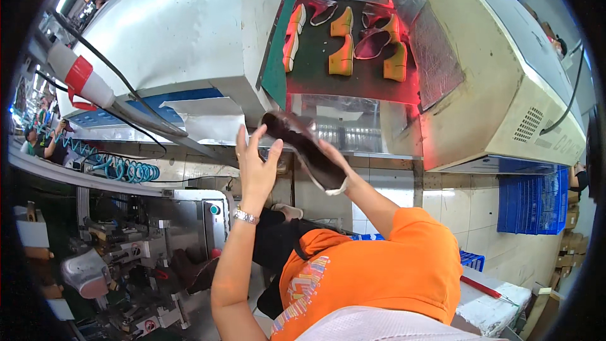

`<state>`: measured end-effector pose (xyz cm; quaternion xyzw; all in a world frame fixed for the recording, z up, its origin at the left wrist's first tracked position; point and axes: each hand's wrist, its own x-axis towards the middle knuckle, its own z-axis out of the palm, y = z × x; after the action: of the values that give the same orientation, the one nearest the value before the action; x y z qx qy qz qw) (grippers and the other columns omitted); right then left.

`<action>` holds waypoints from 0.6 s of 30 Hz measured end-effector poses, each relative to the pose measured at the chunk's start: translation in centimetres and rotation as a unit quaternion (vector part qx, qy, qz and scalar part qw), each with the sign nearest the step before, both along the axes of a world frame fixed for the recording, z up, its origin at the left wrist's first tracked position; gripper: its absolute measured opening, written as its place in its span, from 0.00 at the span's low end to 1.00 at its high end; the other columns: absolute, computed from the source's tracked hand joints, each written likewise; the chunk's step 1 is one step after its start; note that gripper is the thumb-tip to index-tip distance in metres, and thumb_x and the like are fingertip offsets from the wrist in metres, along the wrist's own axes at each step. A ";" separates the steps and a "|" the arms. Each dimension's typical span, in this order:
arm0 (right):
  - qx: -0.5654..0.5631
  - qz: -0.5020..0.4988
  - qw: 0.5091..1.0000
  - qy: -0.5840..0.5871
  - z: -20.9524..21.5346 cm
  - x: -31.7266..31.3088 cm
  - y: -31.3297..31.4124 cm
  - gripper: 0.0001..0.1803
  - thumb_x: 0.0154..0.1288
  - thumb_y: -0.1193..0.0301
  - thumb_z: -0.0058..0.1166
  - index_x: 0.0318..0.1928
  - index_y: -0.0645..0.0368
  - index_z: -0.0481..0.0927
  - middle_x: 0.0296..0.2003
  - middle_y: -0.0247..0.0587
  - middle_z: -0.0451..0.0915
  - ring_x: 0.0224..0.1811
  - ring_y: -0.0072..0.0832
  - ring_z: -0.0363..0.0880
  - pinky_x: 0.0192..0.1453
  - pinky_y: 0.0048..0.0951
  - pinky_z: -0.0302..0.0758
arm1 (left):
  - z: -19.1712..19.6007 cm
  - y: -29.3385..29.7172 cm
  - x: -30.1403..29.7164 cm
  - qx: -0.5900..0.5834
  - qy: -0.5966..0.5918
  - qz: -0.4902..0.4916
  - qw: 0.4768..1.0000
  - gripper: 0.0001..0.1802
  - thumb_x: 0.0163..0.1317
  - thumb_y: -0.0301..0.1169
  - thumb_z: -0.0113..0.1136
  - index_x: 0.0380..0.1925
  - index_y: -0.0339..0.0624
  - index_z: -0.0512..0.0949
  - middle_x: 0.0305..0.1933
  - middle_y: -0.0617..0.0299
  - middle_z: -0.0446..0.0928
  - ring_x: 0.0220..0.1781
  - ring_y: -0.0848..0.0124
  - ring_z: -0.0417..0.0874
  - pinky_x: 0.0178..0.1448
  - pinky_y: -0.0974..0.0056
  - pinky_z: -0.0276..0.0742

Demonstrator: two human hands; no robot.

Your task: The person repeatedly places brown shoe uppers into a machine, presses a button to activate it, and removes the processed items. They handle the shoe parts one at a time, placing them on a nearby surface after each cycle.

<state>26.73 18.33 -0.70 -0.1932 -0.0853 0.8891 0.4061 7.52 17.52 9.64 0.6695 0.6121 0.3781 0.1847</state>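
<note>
A dark brown shoe upper (308, 149) with a pale lower rim at its near end hangs in front of me, tilted, its inner side facing up. My right hand (338, 165) grips it along its right edge, and the fingers behind it are hidden. My left hand (255, 164), with a metal watch on the wrist, is open with its fingers spread, close beside the upper's far end. Whether a fingertip touches it I cannot tell. Beyond both hands, a dark conveyor belt (310, 82) carries yellow wedge soles (341, 55) and dark red uppers (372, 44) under red light.
Machine housings flank the belt: a white one (183, 19) at left and a cream one (492, 82) at right. A metal machine (145, 265) stands near left. Blue crates (531, 202) are stacked at right. A coiled teal hose (126, 169) hangs at left.
</note>
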 end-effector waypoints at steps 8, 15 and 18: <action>0.200 -0.160 0.940 -0.225 -6.0 5.9 17.3 0.35 0.58 0.66 0.56 0.63 0.56 0.56 0.54 0.42 0.70 0.51 0.30 0.74 0.55 0.33 0.72 | 4.2 11.8 -1.7 0.118 0.259 0.004 0.959 0.44 0.52 0.40 0.63 0.66 0.49 0.52 0.72 0.47 0.40 0.73 0.47 0.42 0.68 0.41 0.46; 0.230 -0.082 0.913 -0.327 -9.1 4.7 31.4 0.49 0.49 0.75 0.62 0.69 0.52 0.48 0.59 0.42 0.64 0.59 0.31 0.65 0.62 0.32 0.64 | -0.3 16.9 -2.4 0.080 0.336 0.024 0.938 0.57 0.46 0.34 0.68 0.68 0.40 0.38 0.73 0.43 0.31 0.73 0.43 0.32 0.65 0.31 0.37; 0.299 -0.067 0.905 -0.295 -11.5 2.9 37.2 0.52 0.45 0.78 0.63 0.69 0.53 0.47 0.57 0.41 0.67 0.56 0.31 0.68 0.59 0.32 0.67 | -1.0 17.4 -2.5 0.092 0.324 0.019 0.942 0.55 0.46 0.32 0.67 0.67 0.40 0.39 0.72 0.41 0.32 0.73 0.42 0.31 0.65 0.31 0.34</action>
<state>29.63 55.53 -12.24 -0.3213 -0.4504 0.6948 0.4595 4.99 34.97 8.68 0.7579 0.6142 0.1992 -0.0930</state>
